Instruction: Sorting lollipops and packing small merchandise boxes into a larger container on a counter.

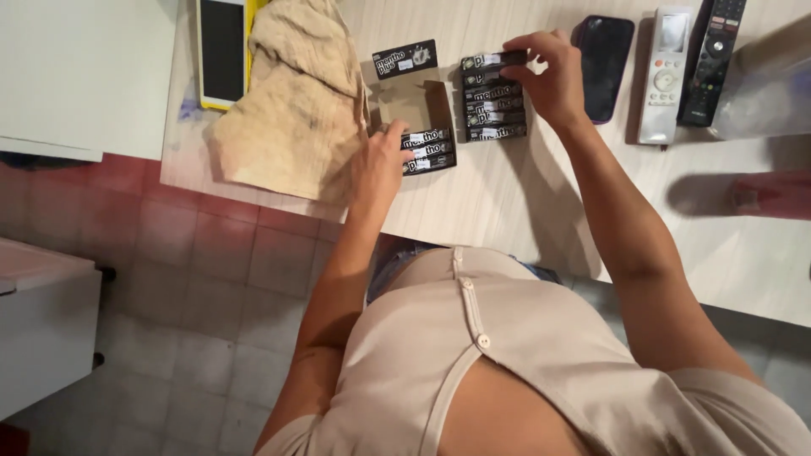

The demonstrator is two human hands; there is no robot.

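Candy packs, black w/ white print, sit in two groups on the pale wood-grain table, approx at 12 o'clock from the person's chest. Going left to right:

White tablet w/ yellow edge lies at far 10 o'clock, flat on the table corner. Just beside it, toward 11 o'clock, a crumpled beige cloth spreads over the table edge.

Next, an open cardboard display box, flap up w/ a black printed panel at its 12 o'clock side. Inside the box's near end, three candy packs lie stacked side by side. Left hand rests at the box's 8 o'clock corner, fingers bent and touching the end of those packs; whether it's actually clamped on one, can't tell, as the fingertips are partly hidden.

Right of the box, touching or nearly so, a row of loose packs lies on the table, approx five, parallel. Right hand comes in from 4 o'clock, thumb and fingers pinched on the top pack at the row's 12 o'clock end.

Just beside that hand at 2 o'clock: dark phone, face up. Then a white remote, then a black remote, all parallel, near each other. Far right, a clear plastic bag, blurred, and at 3 o'clock a reddish blurred thing, can't tell what.
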